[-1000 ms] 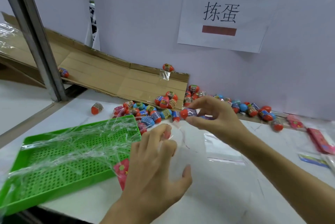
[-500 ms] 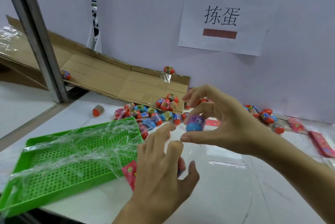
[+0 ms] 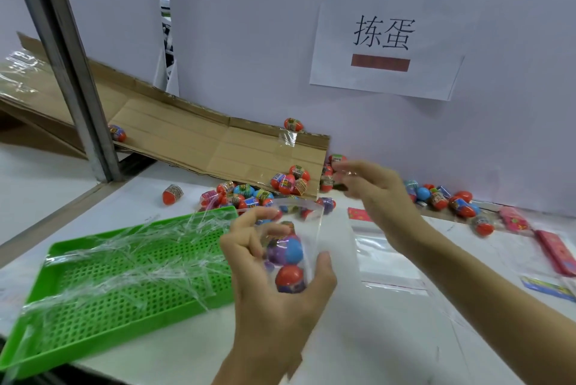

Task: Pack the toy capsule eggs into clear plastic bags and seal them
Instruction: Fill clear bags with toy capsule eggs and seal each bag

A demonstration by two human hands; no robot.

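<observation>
In the head view, the left hand [image 3: 268,278] curls its fingers and thumb around a clear plastic bag [image 3: 307,228] holding two capsule eggs [image 3: 288,263], whose printed wrappers are too small to read. At two o'clock from it, the blurred right hand [image 3: 374,194] hovers, fingers loosely spread, holding nothing visible, partly hiding the egg pile [image 3: 280,185]. A paper sign [image 3: 385,38] at twelve o'clock reads "拣蛋".

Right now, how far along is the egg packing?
Early. The left hand holds an open bag with at least two eggs inside; the right hand reaches toward the loose pile. Many eggs wait there, the bag is unsealed, and no finished bag is visible.
</observation>
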